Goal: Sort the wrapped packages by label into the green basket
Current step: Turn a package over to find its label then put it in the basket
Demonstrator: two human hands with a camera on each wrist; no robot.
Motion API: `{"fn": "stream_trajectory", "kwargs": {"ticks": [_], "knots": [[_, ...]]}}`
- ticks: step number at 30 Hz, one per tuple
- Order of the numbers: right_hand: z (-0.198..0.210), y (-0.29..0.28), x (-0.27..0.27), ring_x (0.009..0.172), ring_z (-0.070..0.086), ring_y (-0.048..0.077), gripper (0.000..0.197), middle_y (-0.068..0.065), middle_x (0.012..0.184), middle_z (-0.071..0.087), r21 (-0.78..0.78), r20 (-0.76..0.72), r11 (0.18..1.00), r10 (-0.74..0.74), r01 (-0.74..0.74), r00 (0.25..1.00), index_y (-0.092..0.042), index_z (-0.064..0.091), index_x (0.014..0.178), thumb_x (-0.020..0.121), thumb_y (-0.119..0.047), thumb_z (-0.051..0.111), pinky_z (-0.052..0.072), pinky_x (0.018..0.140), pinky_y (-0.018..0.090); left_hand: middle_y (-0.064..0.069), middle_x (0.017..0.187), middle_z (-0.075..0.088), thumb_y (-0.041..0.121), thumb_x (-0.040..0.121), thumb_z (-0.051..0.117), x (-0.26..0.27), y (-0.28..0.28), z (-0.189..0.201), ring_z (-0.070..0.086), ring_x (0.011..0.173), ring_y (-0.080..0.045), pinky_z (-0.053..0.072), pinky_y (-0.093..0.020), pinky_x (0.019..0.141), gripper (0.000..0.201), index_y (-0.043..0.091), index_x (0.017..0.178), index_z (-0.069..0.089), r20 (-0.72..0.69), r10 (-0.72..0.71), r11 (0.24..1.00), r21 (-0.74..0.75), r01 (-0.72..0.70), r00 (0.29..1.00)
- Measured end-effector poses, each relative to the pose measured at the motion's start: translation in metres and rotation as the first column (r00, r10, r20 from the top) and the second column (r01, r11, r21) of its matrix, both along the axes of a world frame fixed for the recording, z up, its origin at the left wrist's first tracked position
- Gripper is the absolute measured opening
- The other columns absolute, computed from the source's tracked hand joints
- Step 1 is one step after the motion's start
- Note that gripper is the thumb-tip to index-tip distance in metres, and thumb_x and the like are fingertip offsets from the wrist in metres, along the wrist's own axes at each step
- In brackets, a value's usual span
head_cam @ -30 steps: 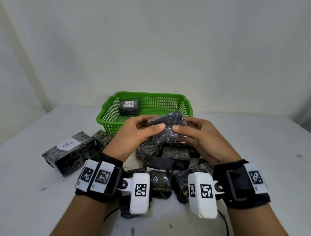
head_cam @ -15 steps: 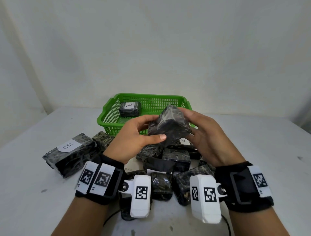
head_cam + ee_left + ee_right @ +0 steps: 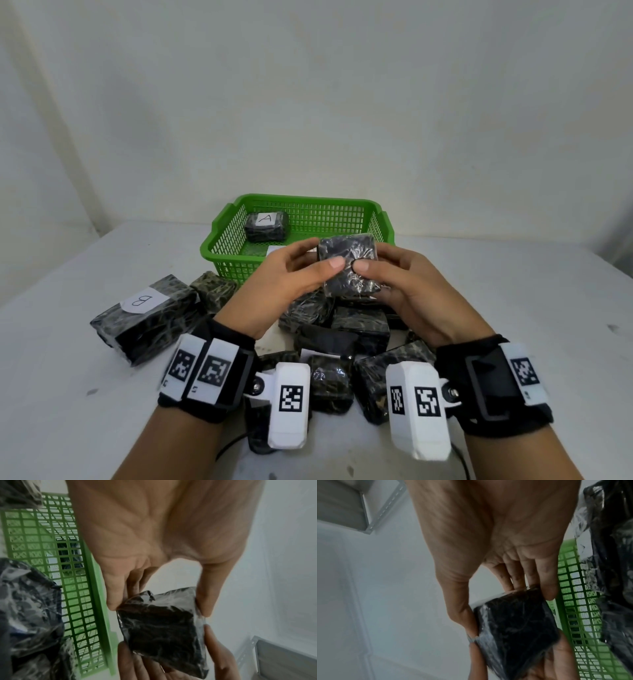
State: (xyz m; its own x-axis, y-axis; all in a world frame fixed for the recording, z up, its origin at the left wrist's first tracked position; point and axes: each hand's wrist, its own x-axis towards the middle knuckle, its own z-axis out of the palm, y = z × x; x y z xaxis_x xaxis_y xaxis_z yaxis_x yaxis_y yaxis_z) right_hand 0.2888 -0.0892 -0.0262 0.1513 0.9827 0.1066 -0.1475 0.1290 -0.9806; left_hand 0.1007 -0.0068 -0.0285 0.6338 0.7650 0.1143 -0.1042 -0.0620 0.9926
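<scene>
Head cam looks evenly lit to me, soft diffuse light, faint shadows under the pile (image 3: 329,342); wide-angle bend at edges. Both wrist cams dimmer w/ motion blur, palms out of focus, corners vignetted. Some glare on the plastic wrap (image 3: 164,627).

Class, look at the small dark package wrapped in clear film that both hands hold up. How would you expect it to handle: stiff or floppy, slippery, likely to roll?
The small dark film-wrapped package probably stays stiff: its blocky shape holds between the left hand and right hand. The glossy, wrinkled film may feel slippery. Its flat faces make rolling unlikely.
</scene>
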Motion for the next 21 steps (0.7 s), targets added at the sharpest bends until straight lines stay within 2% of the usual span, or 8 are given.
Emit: {"fn": "stream_trajectory", "kwargs": {"ticks": [2,4,8,11,13,15,17,21], "knots": [[-0.0003,-0.0008,0.0007,0.12,0.07,0.028,0.063,0.01,0.125,0.076,-0.006,0.048,1.0,0.011,-0.01,0.999,-0.008,0.07,0.128,0.073,-0.034,0.085,0.051,0.11,0.051,-0.007,0.122,0.072,0.045,0.062,0.087,0.002,-0.0006,0.0,0.068,0.117,-0.024,0.048,-0.05,0.108,0.075,0.011,0.126,0.065,0.006,0.052,0.999,0.01,-0.052,0.999],[-0.0011,-0.001,0.0011,0.123,0.068,0.03,0.06,0.011,0.124,0.076,-0.01,0.058,1.0,0.005,-0.004,0.998,-0.007,0.073,0.124,0.077,-0.043,0.082,0.046,0.114,0.054,-0.005,0.115,0.075,0.043,0.06,0.085,0.0024,-0.0003,-0.0015,0.07,0.113,-0.022,0.05,-0.049,0.106,0.069,0.012,0.12,0.068,0.004,0.072,0.997,0.018,-0.072,0.997],[-0.002,0.0024,0.0028,0.125,0.068,0.023,0.095,0.008,0.127,0.075,0.003,0.086,0.996,-0.092,0.092,0.992,-0.008,0.068,0.13,0.057,-0.064,0.092,0.045,0.116,0.053,-0.005,0.117,0.074,0.042,0.062,0.085,0.0033,-0.0023,-0.0014,0.069,0.115,-0.021,0.051,-0.043,0.105,0.067,0.014,0.12,0.069,0.007,0.055,0.998,0.023,-0.055,0.998],[-0.0031,0.0022,0.0046,0.12,0.071,0.025,0.069,0.012,0.125,0.075,0.004,0.026,0.999,-0.039,0.039,0.999,-0.003,0.066,0.131,0.074,-0.037,0.086,0.053,0.109,0.043,-0.008,0.116,0.075,0.036,0.068,0.086,0.0033,-0.0009,0.0001,0.07,0.113,-0.024,0.055,-0.039,0.1,0.062,0.008,0.121,0.068,0.032,0.053,0.998,0.032,-0.054,0.998],[-0.0017,0.0004,0.0025,0.115,0.073,0.023,0.063,0.011,0.123,0.077,0.006,0.007,1.0,-0.016,0.016,1.0,-0.002,0.064,0.132,0.075,-0.022,0.081,0.058,0.102,0.034,-0.011,0.119,0.074,0.036,0.068,0.085,0.0024,0.0006,0.0011,0.07,0.113,-0.026,0.056,-0.038,0.098,0.07,0.002,0.125,0.064,0.074,0.055,0.998,-0.005,-0.055,0.996],[-0.0036,0.0017,0.0031,0.113,0.074,0.021,0.062,0.008,0.121,0.077,0.022,0.037,0.999,-0.043,0.042,0.998,-0.005,0.066,0.131,0.073,-0.02,0.082,0.059,0.098,0.031,-0.013,0.123,0.071,0.036,0.07,0.08,0.0015,0.0008,0.002,0.069,0.116,-0.026,0.055,-0.037,0.1,0.071,-0.001,0.128,0.061,0.094,0.028,0.999,-0.037,-0.025,0.995],[-0.0042,0.0026,0.004,0.114,0.074,0.021,0.061,0.007,0.121,0.077,0.033,0.058,0.997,-0.067,0.065,0.996,-0.007,0.068,0.129,0.072,-0.022,0.083,0.058,0.1,0.034,-0.013,0.123,0.072,0.03,0.076,0.078,0.0017,-0.0002,0.0026,0.068,0.116,-0.026,0.055,-0.034,0.099,0.061,-0.001,0.127,0.063,0.089,-0.002,0.999,-0.045,0.006,0.996],[-0.0035,0.0022,0.0031,0.113,0.073,0.019,0.069,0.006,0.12,0.078,-0.005,0.005,1.0,-0.018,0.018,1.0,-0.005,0.066,0.128,0.068,-0.023,0.094,0.056,0.101,0.033,-0.007,0.118,0.074,0.03,0.071,0.083,-0.0007,0.0013,0.001,0.068,0.117,-0.026,0.054,-0.037,0.102,0.057,0.008,0.121,0.068,0.034,0.016,1.0,0.017,-0.017,0.999]]}}
